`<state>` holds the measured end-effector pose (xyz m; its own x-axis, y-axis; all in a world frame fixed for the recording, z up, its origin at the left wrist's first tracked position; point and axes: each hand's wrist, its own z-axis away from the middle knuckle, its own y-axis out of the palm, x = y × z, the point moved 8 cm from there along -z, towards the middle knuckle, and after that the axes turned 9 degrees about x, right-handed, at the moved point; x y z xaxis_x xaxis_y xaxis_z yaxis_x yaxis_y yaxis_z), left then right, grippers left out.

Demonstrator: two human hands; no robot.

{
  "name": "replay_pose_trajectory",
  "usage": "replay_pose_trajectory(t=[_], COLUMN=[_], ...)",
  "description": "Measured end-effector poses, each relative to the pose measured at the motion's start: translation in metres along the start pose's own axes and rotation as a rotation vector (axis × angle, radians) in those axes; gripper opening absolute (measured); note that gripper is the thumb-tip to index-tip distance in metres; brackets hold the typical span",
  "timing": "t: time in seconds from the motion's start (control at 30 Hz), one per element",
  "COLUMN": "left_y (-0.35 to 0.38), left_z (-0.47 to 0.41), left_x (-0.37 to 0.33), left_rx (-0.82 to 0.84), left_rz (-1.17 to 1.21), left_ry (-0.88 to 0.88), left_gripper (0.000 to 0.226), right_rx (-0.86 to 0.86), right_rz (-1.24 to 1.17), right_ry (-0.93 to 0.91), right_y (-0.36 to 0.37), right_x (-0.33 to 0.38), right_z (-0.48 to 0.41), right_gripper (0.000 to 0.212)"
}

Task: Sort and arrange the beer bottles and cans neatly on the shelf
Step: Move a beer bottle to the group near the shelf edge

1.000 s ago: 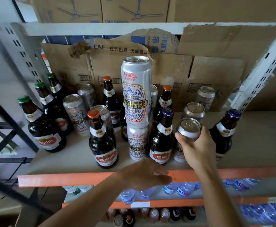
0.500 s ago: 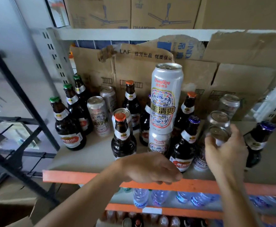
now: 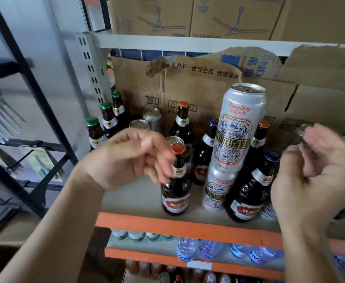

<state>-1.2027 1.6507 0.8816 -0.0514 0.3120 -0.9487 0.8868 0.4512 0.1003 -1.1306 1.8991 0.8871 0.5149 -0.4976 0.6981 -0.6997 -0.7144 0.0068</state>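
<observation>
The shelf (image 3: 188,224) holds unsorted stock. Near its front edge the stacked cans (image 3: 238,139) stand, likely to save space. Beside them is the orange-capped bottle (image 3: 175,195): our left hand (image 3: 132,160) curls at its neck, grip unconfirmed. Our right hand (image 3: 310,180) is blurred, so we cannot tell its state.

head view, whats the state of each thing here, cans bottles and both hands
tall can: upright, stacked on the lower can
lower can: upright, carrying the tall can
orange-capped front bottle: upright, capped
blue-capped bottle: standing, capped
green-capped bottles: upright, capped, in a row at the left
left hand: fingers curled at the front bottle's neck, grip unclear
right hand: raised, fingers loosely curled, blurred, hold unclear
</observation>
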Motion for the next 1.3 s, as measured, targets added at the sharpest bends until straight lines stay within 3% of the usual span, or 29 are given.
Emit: replay_pose_trajectory(t=[0.1,0.17,0.3,0.4,0.5,0.73,0.83,0.97,1.3], left_y=[-0.047,-0.069,-0.098,-0.115,-0.135,-0.176,-0.183,-0.194,-0.157], left_z=[0.018,0.028,0.034,0.020,0.002,-0.007,-0.005,0.001,0.012], left_x=[-0.003,0.009,0.016,0.017,0.027,0.060,0.059,0.066,0.053], left_rx=[-0.434,-0.625,-0.866,-0.840,-0.741,-0.686,-0.754,-0.738,-0.718], left_rz=[-0.047,-0.147,-0.701,-1.037,-1.245,-1.374,-1.425,-1.320,-1.287], left_ry=[0.036,-0.040,-0.235,-0.376,-0.479,-0.733,-0.737,-0.746,-0.568], left_gripper=[0.019,0.021,0.011,0.014,0.017,0.034,0.040,0.045,0.054], right_rx=[0.075,0.176,0.402,0.524,0.538,0.489,0.457,0.439,0.459], right_rz=[-0.046,-0.118,-0.058,0.031,0.060,0.117,0.120,0.120,0.098], right_ry=[-0.098,-0.125,-0.098,-0.093,-0.075,-0.016,-0.009,0.006,0.063], right_y=[0.028,0.054,0.116,0.155,0.170,0.168,0.164,0.161,0.164], right_x=[0.029,0.039,0.043,0.041,0.035,0.025,0.025,0.027,0.021], right_z=[0.008,0.016,0.027,0.033,0.035,0.031,0.027,0.025,0.030], right_gripper=[0.022,0.014,0.018,0.025,0.026,0.025,0.022,0.021,0.024])
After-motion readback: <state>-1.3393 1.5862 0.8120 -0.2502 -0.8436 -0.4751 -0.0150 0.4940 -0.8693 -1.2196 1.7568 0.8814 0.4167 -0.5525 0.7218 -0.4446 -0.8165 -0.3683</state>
